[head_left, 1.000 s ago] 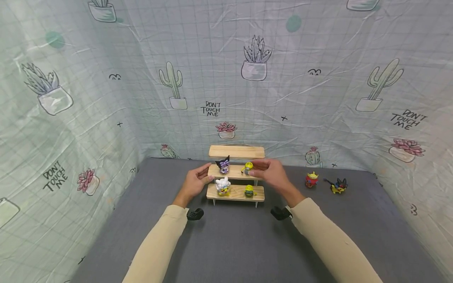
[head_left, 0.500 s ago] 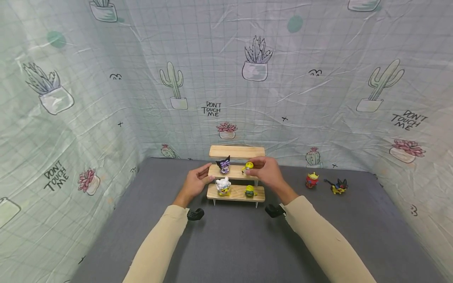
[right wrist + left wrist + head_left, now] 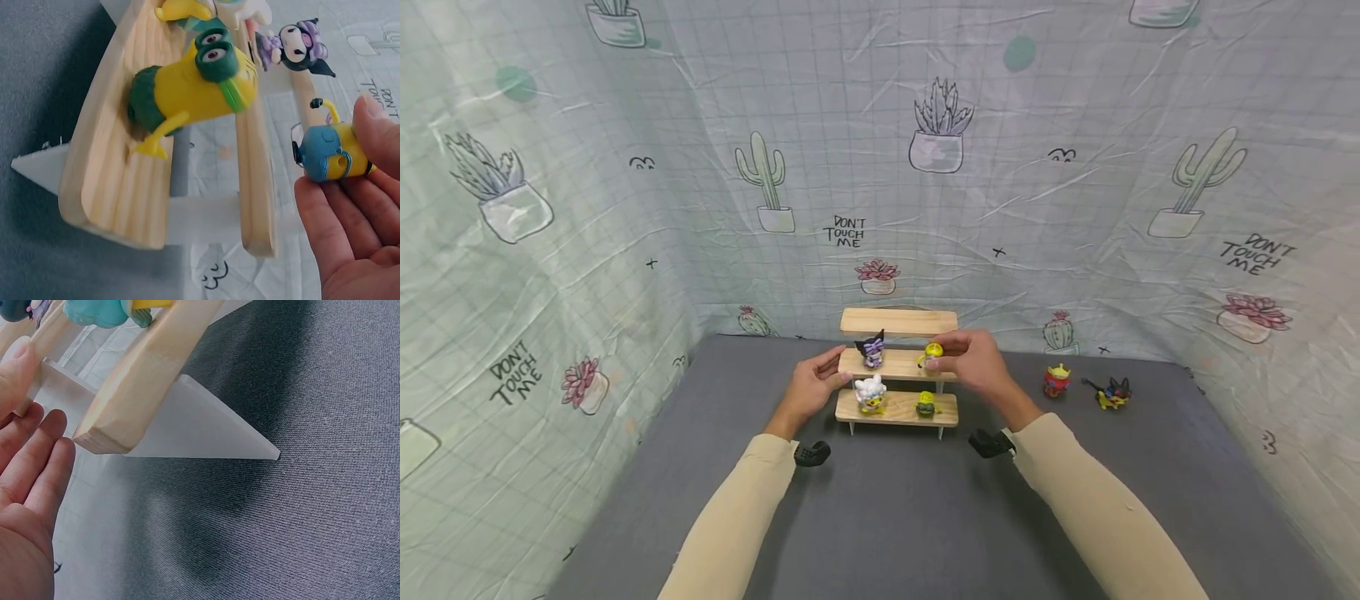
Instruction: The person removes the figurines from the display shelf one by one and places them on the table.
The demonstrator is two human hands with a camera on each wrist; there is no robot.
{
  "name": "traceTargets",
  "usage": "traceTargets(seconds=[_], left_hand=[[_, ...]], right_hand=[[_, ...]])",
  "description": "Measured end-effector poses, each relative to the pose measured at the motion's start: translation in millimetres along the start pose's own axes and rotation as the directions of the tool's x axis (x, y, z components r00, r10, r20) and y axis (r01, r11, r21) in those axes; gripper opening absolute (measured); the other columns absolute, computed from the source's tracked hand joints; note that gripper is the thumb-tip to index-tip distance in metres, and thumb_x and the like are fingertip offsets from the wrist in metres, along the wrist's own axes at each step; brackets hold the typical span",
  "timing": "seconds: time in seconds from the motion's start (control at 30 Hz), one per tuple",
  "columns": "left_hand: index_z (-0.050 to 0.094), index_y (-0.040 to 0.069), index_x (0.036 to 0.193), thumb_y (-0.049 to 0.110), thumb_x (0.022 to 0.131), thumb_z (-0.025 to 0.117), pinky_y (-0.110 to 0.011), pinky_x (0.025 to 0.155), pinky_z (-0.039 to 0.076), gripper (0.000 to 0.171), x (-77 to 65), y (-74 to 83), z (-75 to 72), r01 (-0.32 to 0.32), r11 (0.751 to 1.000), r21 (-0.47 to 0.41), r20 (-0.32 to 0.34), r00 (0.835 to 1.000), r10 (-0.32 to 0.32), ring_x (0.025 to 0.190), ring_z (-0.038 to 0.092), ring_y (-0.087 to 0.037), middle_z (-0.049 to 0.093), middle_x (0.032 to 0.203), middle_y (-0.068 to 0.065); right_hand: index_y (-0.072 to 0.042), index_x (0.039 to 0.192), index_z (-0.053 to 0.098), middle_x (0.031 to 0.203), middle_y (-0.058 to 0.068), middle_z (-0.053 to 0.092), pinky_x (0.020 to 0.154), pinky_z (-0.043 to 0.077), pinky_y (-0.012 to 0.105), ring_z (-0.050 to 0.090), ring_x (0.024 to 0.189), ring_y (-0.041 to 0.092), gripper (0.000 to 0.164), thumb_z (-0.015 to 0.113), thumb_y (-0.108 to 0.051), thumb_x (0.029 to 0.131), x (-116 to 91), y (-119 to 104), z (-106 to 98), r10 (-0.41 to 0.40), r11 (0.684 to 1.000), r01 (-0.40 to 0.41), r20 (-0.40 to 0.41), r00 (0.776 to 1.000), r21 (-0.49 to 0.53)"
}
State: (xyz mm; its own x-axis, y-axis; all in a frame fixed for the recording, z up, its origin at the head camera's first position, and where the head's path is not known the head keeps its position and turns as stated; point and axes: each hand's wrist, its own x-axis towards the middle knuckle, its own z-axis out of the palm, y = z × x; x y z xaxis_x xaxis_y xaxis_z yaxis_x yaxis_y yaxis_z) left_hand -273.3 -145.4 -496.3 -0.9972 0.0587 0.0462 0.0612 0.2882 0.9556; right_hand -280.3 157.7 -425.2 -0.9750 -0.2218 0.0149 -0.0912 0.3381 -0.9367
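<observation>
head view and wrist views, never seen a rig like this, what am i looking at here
No machine here: the work is done by a person's left hand and right hand, in beige sleeves. The wide picture is taken from the person's head, looking forward and down; the two close ones are taken from the wrists, one each. On the grey surface stands a three-tier wooden shelf. Its middle tier bears a Kuromi figure, its bottom tier a white-hooded figure and a green-clad Minion. Off to the right sit a red figure with a yellow crown and a black-eared yellow figure. The right hand holds a blue-overalled Minion at the middle tier; the left hand is at that tier's left end, holding no toy.
</observation>
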Motion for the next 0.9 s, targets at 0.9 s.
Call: traceTargets(seconds=[0.9], left_hand=[[0.048,0.004,0.156,0.01,0.099,0.072,-0.046,0.119,0.048,0.062,1.5,-1.3,-0.4,0.0,1.0,0.016,0.006,1.0,0.0,0.147,0.051,-0.035,0.049,0.158,-0.022]], right_hand=[[0.007,0.125,0.071,0.124,0.028,0.073,0.093,0.065,0.043,0.076,0.1,0.01,0.039,0.081,-0.003,0.089,-30.8,16.0,-44.0,-0.086,0.996,0.086,0.072,0.994,0.008]])
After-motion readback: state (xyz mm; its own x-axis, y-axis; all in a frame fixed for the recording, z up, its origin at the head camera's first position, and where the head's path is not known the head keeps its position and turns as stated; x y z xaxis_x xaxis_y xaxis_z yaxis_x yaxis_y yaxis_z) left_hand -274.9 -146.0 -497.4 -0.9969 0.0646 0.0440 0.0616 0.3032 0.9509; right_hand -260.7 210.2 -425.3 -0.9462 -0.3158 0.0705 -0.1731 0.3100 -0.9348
